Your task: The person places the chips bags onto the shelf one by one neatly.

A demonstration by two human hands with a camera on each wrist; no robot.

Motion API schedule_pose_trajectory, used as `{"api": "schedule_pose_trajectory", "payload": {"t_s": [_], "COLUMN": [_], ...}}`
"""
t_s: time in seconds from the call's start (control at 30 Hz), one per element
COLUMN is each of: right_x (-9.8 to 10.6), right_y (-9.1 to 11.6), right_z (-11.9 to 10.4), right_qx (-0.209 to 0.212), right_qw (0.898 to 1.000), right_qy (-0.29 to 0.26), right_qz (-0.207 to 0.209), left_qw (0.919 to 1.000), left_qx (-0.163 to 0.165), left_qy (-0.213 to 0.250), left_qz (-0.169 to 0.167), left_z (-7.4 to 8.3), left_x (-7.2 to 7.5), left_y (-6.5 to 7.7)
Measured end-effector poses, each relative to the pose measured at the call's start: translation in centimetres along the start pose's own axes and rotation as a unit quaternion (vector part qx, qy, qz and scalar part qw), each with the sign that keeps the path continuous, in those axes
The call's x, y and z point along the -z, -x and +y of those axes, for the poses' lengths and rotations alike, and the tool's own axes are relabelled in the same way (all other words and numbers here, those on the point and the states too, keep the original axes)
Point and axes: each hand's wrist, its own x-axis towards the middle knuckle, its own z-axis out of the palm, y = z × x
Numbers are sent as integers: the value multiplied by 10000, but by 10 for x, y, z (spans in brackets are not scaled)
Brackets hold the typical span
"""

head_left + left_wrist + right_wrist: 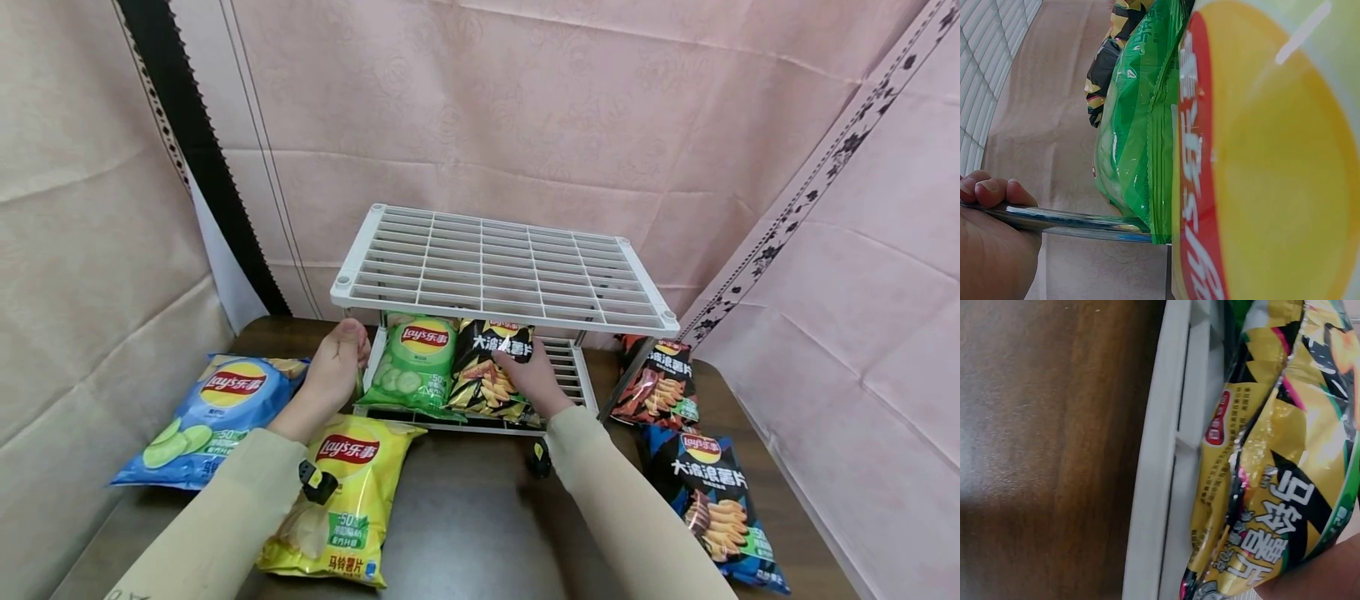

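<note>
My left hand grips a metal post at the front left of a white two-tier rack. On its lower shelf stands a green bag of Lay's chips, leaning back. Beside it, to the right, is a black-and-gold bag of chips. My right hand holds that bag by its right side, thumb across the front; the other fingers are hidden behind it. In the right wrist view the bag's lower end lies over the shelf's white front edge.
A yellow chip bag lies in front of the rack at left, with a blue one further left. Right of the rack lie a red-and-black bag and a blue-and-black bag. Pink cloth hangs behind the wooden table.
</note>
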Motion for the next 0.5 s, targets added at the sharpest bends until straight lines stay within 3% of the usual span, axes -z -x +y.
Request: {"api": "schedule_pose_trajectory", "payload": {"t_s": [0.3,0.5], "right_x": [-6,-6], "right_y": [3,2], "right_z": [2,6], "right_qx": [-187,-169], "right_qw": [9987,9986], "right_qy": [469,498], "right_qz": [10,38], "left_qw": [10000,10000], "left_qx": [-53,-12], "left_qy": [46,30], "left_qz": [6,-18], "left_z": [1,0], "left_x": [1,0], "left_y": [1,0]}}
